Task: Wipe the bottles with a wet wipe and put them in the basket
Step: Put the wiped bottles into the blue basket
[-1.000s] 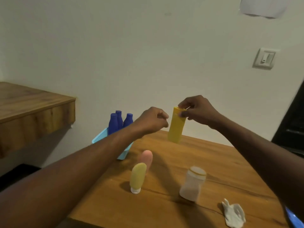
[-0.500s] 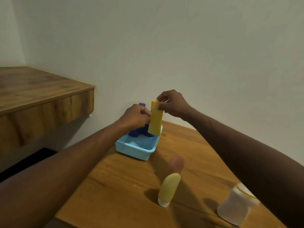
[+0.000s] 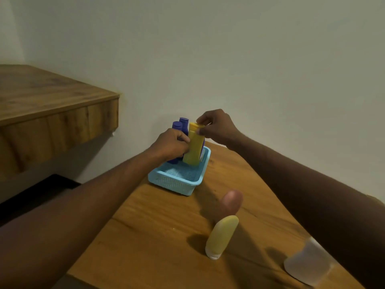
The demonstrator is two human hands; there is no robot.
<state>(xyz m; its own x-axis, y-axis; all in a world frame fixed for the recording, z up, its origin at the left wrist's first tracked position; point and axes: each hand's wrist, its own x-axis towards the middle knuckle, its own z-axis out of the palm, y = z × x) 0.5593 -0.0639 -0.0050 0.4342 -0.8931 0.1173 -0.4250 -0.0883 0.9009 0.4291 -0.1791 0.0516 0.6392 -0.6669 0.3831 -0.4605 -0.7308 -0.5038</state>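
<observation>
A tall yellow bottle (image 3: 194,148) stands upright in the far right part of the light blue basket (image 3: 177,181). My right hand (image 3: 216,127) pinches its cap from above. My left hand (image 3: 171,143) has curled fingers against the bottle's left side. Blue bottles (image 3: 180,125) stand behind it in the basket, partly hidden by my left hand. On the wooden table (image 3: 158,232) stand a pale yellow tube (image 3: 221,236), a pink tube (image 3: 231,202) and a translucent white bottle (image 3: 308,261), partly covered by my right arm. No wipe is in view.
The basket sits at the table's far left corner, near the wall. A wooden shelf (image 3: 52,113) juts out at the left, higher than the table. The front half of the basket holds nothing.
Both hands carried the yellow bottle left and down, from above the table into the basket next to the blue bottles. The view swung left, so the wipe dropped out of sight.
</observation>
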